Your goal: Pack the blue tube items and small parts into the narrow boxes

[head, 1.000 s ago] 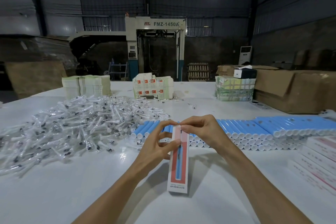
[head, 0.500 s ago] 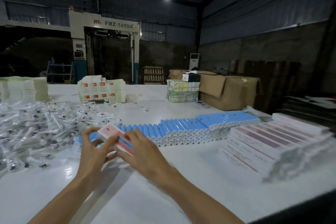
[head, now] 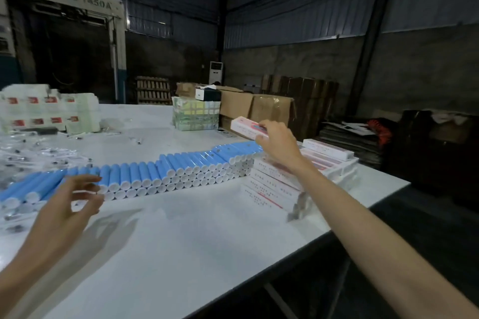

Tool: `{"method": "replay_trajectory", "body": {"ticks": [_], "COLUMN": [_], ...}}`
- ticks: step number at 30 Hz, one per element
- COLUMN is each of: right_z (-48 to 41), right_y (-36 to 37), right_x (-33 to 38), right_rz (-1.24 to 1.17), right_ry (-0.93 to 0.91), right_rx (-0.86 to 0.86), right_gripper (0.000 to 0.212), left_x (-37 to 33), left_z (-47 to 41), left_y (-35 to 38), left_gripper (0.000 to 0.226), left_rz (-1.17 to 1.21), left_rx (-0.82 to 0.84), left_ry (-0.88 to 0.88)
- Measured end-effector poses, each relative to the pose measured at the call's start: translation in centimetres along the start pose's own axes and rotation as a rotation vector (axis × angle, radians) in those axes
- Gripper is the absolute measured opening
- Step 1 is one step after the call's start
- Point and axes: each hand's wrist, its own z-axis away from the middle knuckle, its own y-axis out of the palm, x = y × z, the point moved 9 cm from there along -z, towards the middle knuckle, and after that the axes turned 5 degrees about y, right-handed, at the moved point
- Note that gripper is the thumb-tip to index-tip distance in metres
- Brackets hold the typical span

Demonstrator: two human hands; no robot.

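Dimly lit warehouse (head: pixel 298 21); white table (head: pixel 194 235) carries blue tubes (head: pixel 155 171); right fingers (head: pixel 265 125) grip narrow box (head: pixel 242 125), left fingers (head: pixel 85 179) loosely curled, empty.

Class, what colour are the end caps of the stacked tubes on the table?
White end caps, on light blue tube bodies; best seen in the head view.

Blue tubes (head: pixel 166 168) with white caps; white-and-pink narrow box (head: pixel 246 125); white table (head: pixel 197 235).
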Motion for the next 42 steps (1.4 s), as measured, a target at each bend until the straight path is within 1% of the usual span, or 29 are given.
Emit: {"method": "replay_trajectory", "body": {"ticks": [3,5,10,13,17,19,20,21,22,23,25,26,28,30,32,34,36,38,40,42], "right_z": [-2.2,-2.9,-2.5,-2.2,-2.4,-2.6,-2.7,-2.8,-3.0,-3.1,-3.1,-2.9,-2.3,-0.8,1.6,4.8,8.4,11.6,14.3,16.6], "right_y": [-1.4,-1.9,-1.1,-0.4,0.1,0.2,0.0,-0.3,-0.6,-0.6,-0.1,0.5,2.7,5.7,8.9,12.0,14.8,17.1,19.2,21.4], "right_x": [-7.5,-11.4,-18.0,-19.9,-20.4,-19.9,-19.4,-18.5,-17.1,-15.1,-9.7,-6.3,0.7,8.0,15.2,22.0,28.0,32.9,35.9,37.5], "right_rz": [0.141,0.201,0.277,0.297,0.372,0.432,0.456,0.463,0.445,0.400,0.251,0.148,-0.099,-0.335,-0.572,-0.755,-0.884,-0.996,-1.070,-1.098], "right_ry": [0.139,0.225,0.362,0.378,0.354,0.342,0.324,0.297,0.257,0.209,0.102,0.051,-0.016,-0.076,-0.117,-0.170,-0.232,-0.268,-0.269,-0.272], "right_rx": [0.033,0.045,0.129,0.143,0.138,0.128,0.091,0.030,-0.042,-0.106,-0.180,-0.185,-0.113,0.020,0.153,0.258,0.362,0.465,0.542,0.599], "right_gripper": [0.041,0.039,0.037,0.039,0.043,0.044,0.044,0.043,0.039,0.035,0.022,0.016,0.015,0.020,0.017,0.013,0.010,0.011,0.011,0.013], "left_x": [0.5,0.3,-0.3,-0.5,-2.0,-2.9,-3.2,-3.5,-3.9,-4.4,-5.6,-6.1,-6.9,-7.8,-8.3,-8.2,-8.0,-7.8,-7.3,-6.7], "left_z": [-0.1,0.1,0.4,0.6,0.7,0.9,1.0,1.0,1.0,1.0,1.2,1.2,1.1,0.9,0.7,0.7,1.0,1.5,2.5,3.9], "left_y": [0.4,0.6,0.6,0.5,0.7,1.2,1.4,1.6,1.6,1.8,2.0,2.0,1.4,0.8,-0.2,-1.8,-4.4,-8.2,-12.7,-18.0], "left_gripper": [0.078,0.075,0.059,0.051,0.044,0.030,0.021,0.026,0.036,0.041,0.038,0.034,0.028,0.027,0.029,0.024,0.019,0.020,0.022,0.024], "left_rz": [-0.061,-0.102,-0.162,-0.166,-0.211,-0.219,-0.227,-0.241,-0.252,-0.253,-0.232,-0.219,-0.218,-0.228,-0.259,-0.320,-0.415,-0.528,-0.655,-0.760], "left_rx": [0.023,0.044,0.076,0.092,0.124,0.142,0.151,0.140,0.127,0.131,0.137,0.132,0.105,0.065,0.055,0.060,0.061,0.032,0.002,-0.026], "left_ry": [0.036,0.041,0.041,0.041,0.060,0.062,0.071,0.075,0.078,0.073,0.081,0.080,0.063,0.052,0.011,-0.042,-0.076,-0.102,-0.143,-0.198]}}
